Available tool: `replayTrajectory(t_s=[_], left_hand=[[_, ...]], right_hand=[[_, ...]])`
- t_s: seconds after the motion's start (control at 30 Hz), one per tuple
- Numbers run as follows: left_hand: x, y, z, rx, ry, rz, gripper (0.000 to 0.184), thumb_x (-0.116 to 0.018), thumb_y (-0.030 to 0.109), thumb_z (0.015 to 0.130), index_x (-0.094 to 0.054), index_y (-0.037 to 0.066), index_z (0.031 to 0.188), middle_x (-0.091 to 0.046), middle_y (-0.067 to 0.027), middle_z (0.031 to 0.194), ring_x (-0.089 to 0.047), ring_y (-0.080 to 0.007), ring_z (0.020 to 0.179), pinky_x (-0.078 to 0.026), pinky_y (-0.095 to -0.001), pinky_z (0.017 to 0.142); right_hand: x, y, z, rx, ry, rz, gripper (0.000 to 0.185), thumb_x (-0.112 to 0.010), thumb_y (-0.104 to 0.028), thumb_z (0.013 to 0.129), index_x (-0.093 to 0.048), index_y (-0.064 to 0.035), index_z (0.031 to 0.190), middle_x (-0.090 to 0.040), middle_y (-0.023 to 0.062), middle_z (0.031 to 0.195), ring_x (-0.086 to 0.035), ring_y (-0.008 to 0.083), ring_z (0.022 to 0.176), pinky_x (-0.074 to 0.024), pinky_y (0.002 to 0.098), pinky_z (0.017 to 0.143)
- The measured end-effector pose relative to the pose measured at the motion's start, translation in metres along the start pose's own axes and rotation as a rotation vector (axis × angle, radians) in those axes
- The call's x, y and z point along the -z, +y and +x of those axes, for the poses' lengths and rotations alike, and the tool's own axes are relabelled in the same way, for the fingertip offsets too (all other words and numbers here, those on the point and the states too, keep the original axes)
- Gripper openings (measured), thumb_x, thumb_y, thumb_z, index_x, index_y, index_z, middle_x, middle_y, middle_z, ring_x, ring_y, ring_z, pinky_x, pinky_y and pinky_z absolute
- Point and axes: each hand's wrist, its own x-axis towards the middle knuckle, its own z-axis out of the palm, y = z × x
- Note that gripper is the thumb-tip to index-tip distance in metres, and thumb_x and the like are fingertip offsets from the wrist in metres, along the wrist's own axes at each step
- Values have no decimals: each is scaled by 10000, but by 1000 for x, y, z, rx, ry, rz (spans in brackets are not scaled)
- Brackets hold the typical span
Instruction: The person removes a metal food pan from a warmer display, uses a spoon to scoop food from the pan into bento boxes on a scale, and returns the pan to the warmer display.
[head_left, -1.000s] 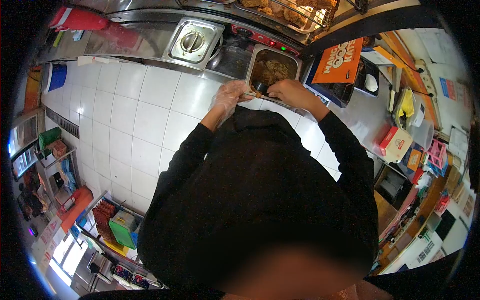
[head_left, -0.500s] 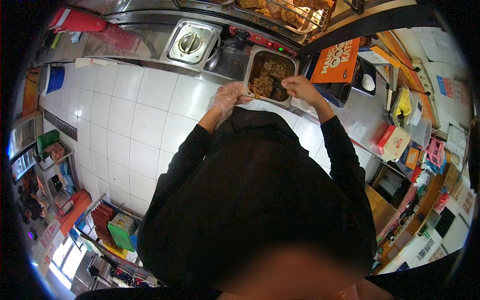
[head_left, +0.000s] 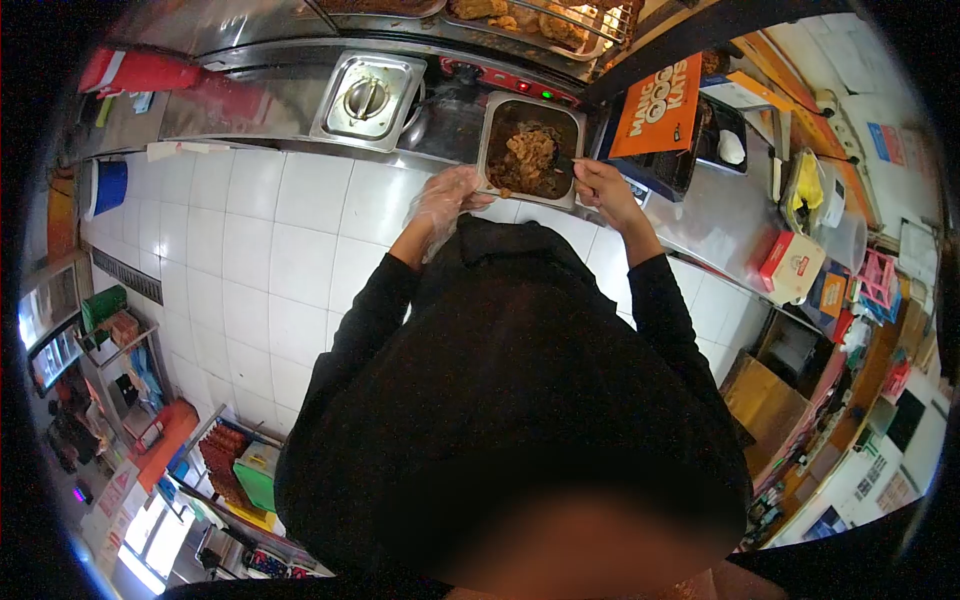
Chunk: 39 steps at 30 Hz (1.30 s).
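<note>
A deep steel pan [head_left: 484,150] at the counter's front edge holds brown shredded food [head_left: 530,152] in a dark sauce. At the pan's near left corner is my left hand [head_left: 447,194], in a clear plastic glove, its fingers closed against the rim; a small brown piece lies by them. My bare right hand [head_left: 603,187] is closed on a utensil handle at the pan's right side, the utensil's dark end reaching into the food. Left of the pan sits a steel container with a knobbed lid [head_left: 367,100].
An orange printed box [head_left: 657,108] stands right of the pan, with a black tray [head_left: 722,135] beside it. Trays of fried food [head_left: 560,27] lie behind the counter. Farther right is a red and cream box [head_left: 793,266]. White floor tiles show at left.
My right hand has moved to the right side of the pan with the utensil, and the food has shifted into a heap near the middle. My left hand stays by the near left corner.
</note>
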Motion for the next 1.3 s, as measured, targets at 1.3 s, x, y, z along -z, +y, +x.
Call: replayTrajectory(t_s=[1.3], left_hand=[[7, -8, 1, 19, 54, 86, 438, -626, 298, 817, -514, -14, 1103, -575, -110, 1024, -566, -173, 799, -491, -294, 742]], right_hand=[[88, -43, -50, 547, 772, -1467, 179, -538, -205, 822, -640, -137, 952, -593, 91, 765, -587, 285, 740, -460, 388, 648]])
